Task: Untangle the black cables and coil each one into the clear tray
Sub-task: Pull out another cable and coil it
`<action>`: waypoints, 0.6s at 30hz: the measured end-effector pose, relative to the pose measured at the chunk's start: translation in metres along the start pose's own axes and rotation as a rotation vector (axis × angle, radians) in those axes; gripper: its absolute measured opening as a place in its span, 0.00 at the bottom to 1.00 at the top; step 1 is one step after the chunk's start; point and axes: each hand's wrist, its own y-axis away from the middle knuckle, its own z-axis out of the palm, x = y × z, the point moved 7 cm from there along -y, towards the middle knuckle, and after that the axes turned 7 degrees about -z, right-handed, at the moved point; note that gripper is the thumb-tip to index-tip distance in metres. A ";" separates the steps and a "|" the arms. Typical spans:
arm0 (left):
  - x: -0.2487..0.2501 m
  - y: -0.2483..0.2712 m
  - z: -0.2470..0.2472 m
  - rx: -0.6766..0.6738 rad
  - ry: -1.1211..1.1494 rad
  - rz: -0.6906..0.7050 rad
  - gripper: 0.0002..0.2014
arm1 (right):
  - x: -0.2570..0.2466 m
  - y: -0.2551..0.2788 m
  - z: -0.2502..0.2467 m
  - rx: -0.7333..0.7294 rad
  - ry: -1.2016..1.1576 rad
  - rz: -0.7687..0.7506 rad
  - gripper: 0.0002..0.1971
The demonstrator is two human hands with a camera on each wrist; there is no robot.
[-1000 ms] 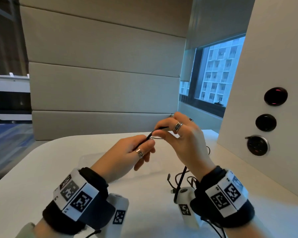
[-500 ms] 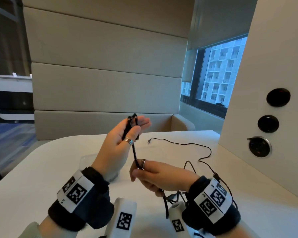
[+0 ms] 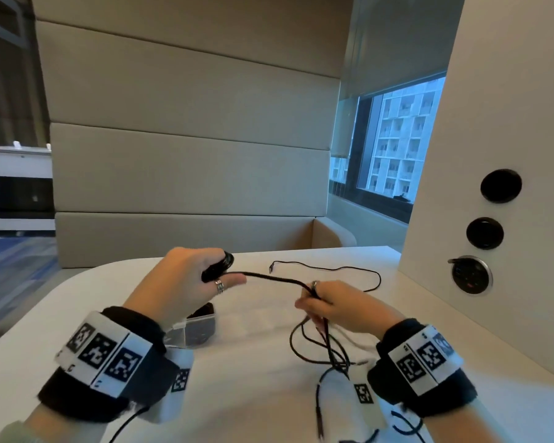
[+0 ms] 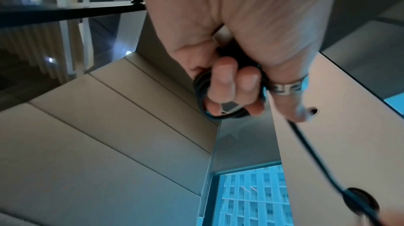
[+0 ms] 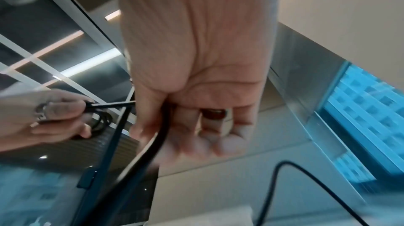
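Observation:
My left hand (image 3: 205,276) is raised above the white table (image 3: 77,314) and holds a small coil of black cable (image 3: 219,266) wound round its fingers (image 4: 227,88). From the coil a stretch of the same cable (image 3: 272,278) runs right to my right hand (image 3: 330,303), which grips it (image 5: 161,136) in curled fingers. Below that hand a loose tangle of black cable (image 3: 320,346) lies on the table. A thinner black cable (image 3: 343,268) lies in a curve farther back. The clear tray (image 3: 195,327) sits under my left wrist, with something dark in it, mostly hidden.
A white panel (image 3: 493,123) with three round sockets (image 3: 470,274) stands along the right side of the table. A padded beige bench back (image 3: 189,171) rises behind the far table edge. Wrist-camera cords trail at the near edge.
My left hand has dropped lower and turned over with the coil. My right hand has moved right and away from it, pulling a length of cable nearly level between the two.

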 end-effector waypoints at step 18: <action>-0.018 0.002 -0.048 0.392 0.071 -0.121 0.22 | 0.154 0.045 -0.003 -0.348 0.287 0.568 0.19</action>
